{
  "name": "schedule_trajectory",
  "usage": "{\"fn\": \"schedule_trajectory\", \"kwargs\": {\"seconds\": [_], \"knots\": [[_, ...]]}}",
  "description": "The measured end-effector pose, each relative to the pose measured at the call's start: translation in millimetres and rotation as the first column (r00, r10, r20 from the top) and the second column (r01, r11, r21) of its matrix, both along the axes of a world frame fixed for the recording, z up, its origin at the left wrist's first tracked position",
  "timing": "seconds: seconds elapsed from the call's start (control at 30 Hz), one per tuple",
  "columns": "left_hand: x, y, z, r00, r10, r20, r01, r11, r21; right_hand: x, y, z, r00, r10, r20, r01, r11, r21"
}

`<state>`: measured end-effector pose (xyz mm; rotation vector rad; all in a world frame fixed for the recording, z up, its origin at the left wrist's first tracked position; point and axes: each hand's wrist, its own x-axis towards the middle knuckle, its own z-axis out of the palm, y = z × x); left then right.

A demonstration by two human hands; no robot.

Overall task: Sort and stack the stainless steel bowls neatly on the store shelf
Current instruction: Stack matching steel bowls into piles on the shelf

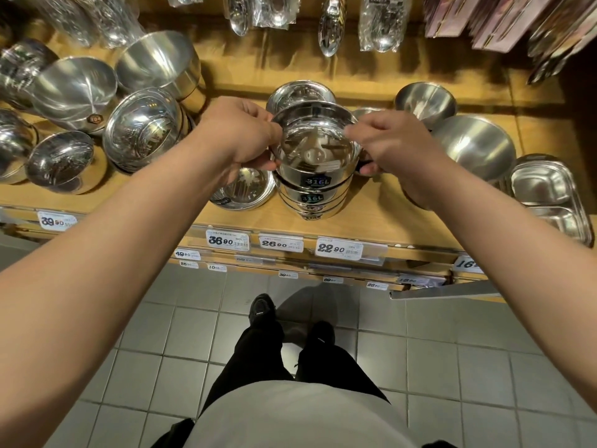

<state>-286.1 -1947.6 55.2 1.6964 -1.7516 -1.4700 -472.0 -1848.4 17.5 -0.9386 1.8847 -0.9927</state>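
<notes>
Nesting the top bowl (315,147) onto the stack (310,195), left hand (240,137) and right hand (392,150) pinch its rim; next, seat it level and release.

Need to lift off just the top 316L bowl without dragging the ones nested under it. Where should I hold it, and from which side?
Take the top bowl by its rolled rim at opposite left and right edges, coming from above. It sits upright and nested in the stack, so its walls are mostly covered. The left hand and right hand already pinch there.
</notes>
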Motion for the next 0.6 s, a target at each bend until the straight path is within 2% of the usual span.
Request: {"fn": "schedule_trajectory", "kwargs": {"seconds": [0.47,0.6], "knots": [[7.8,10.4,-8.3,0.997,-0.075,-0.003,0.074,0.988,-0.139,12.2,6.7,-6.8,0.997,-0.015,-0.073,0.006,0.994,-0.113],[11.8,13.2,-17.5,0.999,-0.033,-0.003,0.033,0.993,-0.114,14.4,9.5,-9.0,0.995,-0.012,-0.099,0.003,0.996,-0.092]]}}
